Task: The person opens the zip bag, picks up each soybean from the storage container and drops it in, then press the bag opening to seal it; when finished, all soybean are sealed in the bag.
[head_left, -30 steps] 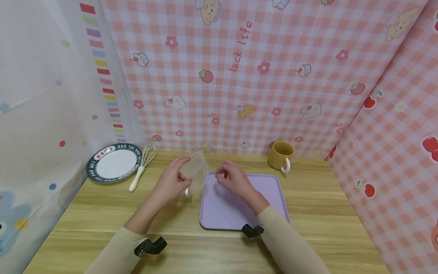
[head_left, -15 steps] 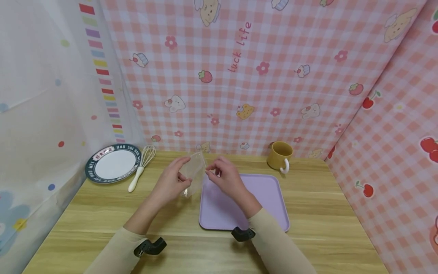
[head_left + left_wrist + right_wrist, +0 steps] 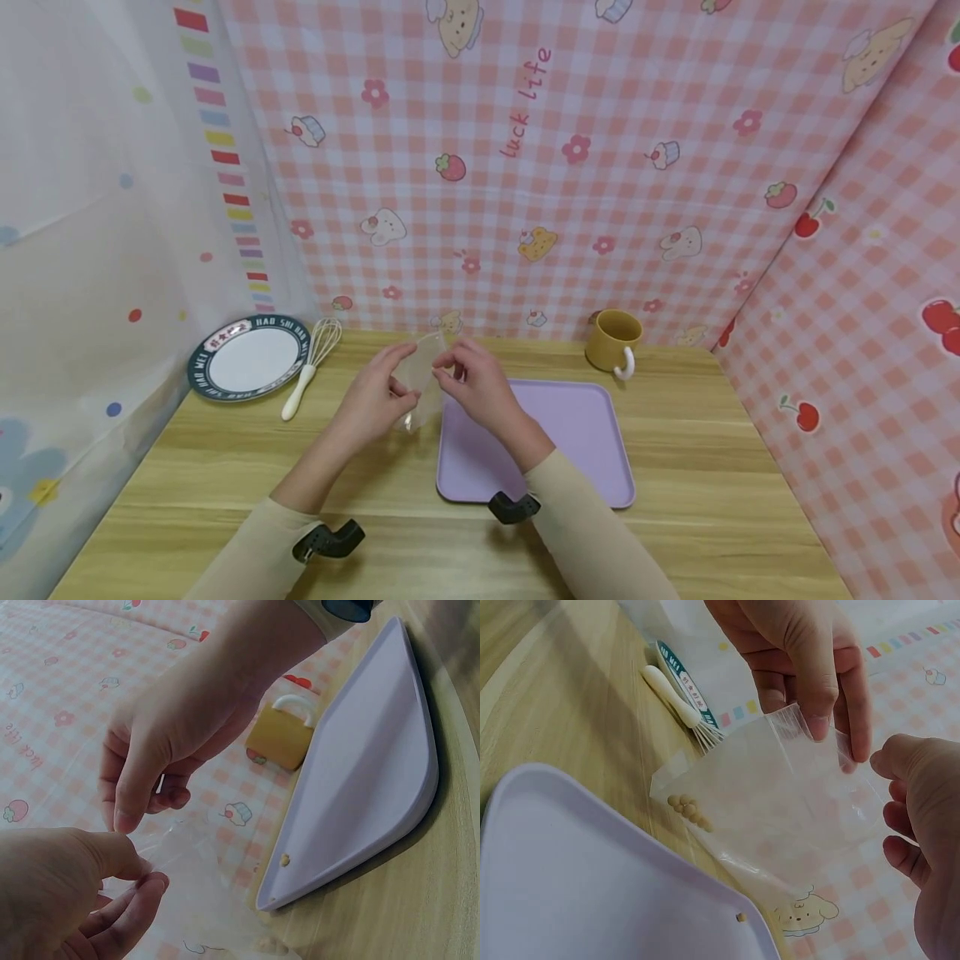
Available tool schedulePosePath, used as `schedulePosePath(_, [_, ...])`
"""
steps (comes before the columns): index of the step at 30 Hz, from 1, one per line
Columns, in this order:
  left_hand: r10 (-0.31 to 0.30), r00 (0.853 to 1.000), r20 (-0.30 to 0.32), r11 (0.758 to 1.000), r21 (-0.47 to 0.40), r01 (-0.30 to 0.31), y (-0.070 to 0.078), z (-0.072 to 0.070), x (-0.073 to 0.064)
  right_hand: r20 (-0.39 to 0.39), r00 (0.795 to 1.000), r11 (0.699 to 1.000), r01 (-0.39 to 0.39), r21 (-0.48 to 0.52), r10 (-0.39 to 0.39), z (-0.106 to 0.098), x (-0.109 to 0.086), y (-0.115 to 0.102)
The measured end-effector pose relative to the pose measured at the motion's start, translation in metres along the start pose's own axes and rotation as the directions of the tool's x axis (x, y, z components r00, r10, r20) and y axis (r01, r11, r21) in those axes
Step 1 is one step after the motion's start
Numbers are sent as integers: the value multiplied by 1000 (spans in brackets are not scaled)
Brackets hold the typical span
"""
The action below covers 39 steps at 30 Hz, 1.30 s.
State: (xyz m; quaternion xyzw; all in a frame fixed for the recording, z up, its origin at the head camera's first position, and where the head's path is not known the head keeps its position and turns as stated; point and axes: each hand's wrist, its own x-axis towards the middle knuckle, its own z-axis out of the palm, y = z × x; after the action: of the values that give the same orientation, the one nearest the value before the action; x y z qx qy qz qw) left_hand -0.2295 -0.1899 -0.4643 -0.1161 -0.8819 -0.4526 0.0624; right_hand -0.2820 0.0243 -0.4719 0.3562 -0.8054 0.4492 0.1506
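My left hand [image 3: 375, 392] pinches a clear plastic zip bag [image 3: 742, 795] between thumb and fingers, above the table left of the lilac tray [image 3: 555, 450]. Inside the bag's lower corner lie several small tan beans [image 3: 691, 811], seen in the right wrist view. My right hand [image 3: 480, 387] is at the bag's upper right edge, thumb and index finger brought together close to the left fingertips [image 3: 154, 883]. Whether a bean is between those right fingertips I cannot tell. One loose bean [image 3: 741, 917] sits in a corner of the tray.
A white plate [image 3: 255, 362] with a dark green rim stands at the back left. Beside it lies a whisk [image 3: 303, 383] with a cream handle. At the back right is a mustard-yellow mug [image 3: 613, 342] with a white handle. Patterned cloths enclose the wooden table [image 3: 712, 483].
My right hand has moved left from over the tray to the bag's edge, fingertips kept together. The left hand and the bag stay nearly in place.
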Motion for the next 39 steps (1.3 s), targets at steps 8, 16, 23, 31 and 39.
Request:
schedulePosePath(8, [10,1000,-3,1000,-3,-10,2,1,-1,18,1000,1000,-24,-18,24,2,4,1])
schedulePosePath(16, [4,1000,3,1000,6,-4,2,1,1,31,998,998,-58,8,57,-3,4,-1])
schedulePosePath(23, [3,1000,-1,1000,4,-3,4,1,1,8,991,988,-136,76,136,-17,2,9])
schedulePosePath(31, [16,1000,-1,1000,2,-16,3,3,2,69,977,980,-200,-14,200,-38,-12,45])
schedulePosePath(39, [10,1000,0,1000,6,-10,3,4,2,157,959,968,-217,-128,236,-45,-24,81])
